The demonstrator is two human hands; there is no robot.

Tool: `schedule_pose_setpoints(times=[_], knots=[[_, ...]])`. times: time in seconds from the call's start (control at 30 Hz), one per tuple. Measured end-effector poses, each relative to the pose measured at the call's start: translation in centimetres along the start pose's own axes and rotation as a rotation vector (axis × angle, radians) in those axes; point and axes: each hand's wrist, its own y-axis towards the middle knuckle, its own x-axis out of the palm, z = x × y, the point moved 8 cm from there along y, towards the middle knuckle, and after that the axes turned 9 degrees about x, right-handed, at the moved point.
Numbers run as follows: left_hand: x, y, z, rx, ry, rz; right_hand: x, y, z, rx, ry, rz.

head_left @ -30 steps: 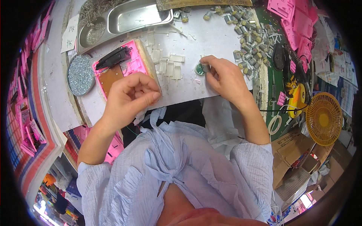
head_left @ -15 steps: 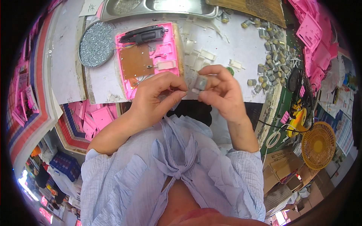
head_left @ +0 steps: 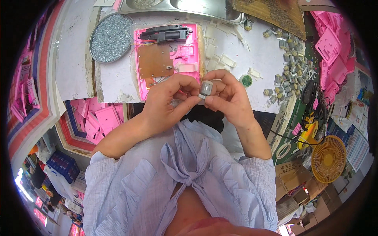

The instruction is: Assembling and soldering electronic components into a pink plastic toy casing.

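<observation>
Between the thumb and fingers of my right hand (head_left: 232, 98) is a small grey metal motor (head_left: 206, 87), held upright. Just below it shows a small white piece (head_left: 202, 96), at the meeting fingertips of both hands. My left hand (head_left: 171, 96) is closed in a pinch on that white piece; whether it is joined to the motor I cannot tell. Beyond my left hand lies an open pink plastic housing (head_left: 142, 88) with a brown circuit board (head_left: 155, 61), a black speaker-like unit (head_left: 171, 35) and thin wires. My left hand covers its near corner.
A round tray of small metal screws (head_left: 111, 38) stands left of the housing. Many loose motors (head_left: 289, 72) lie at the right, near white plastic parts (head_left: 226, 61) and a small green round container (head_left: 246, 80). Pink casings (head_left: 330, 43) pile up far right; a steel tray (head_left: 181, 8) is behind.
My left fingertips have come up to the motor and white piece, closing the gap between the hands. The view has shifted, so the table things appear farther right.
</observation>
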Motion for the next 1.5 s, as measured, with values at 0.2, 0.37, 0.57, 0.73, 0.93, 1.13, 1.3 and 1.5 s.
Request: schedule_pose_setpoints(times=[0.2,0.37,0.57,0.73,0.93,1.13,1.3,1.5], knots=[[-0.3,0.3,2.2,0.307,0.270,-0.058,1.0,-1.8,-3.8,-0.466,-0.630,0.281],[-0.3,-0.1,3.6,0.601,0.469,-0.073,0.9,-0.8,-4.2,-0.187,-0.676,0.146],[-1.2,0.4,2.9,0.414,0.274,-0.056,3.1,-2.0,-6.0,-0.741,-0.879,0.133],[-1.6,0.2,2.7,0.457,0.285,-0.060,4.3,-1.9,-5.8,-0.841,-1.009,0.002],[-1.9,-0.2,2.9,0.516,0.420,0.020,4.4,-2.0,-5.8,-0.885,-1.115,-0.038],[-1.9,-0.2,2.7,0.468,0.431,0.021,3.5,-1.9,-5.5,-0.872,-1.069,-0.019],[-3.4,1.6,3.3,0.479,0.540,0.118,2.2,-2.0,-5.6,-0.838,-1.069,0.049],[-2.8,5.6,3.2,0.517,1.188,0.137,-0.4,-1.3,-6.8,-0.807,-1.045,0.279]])
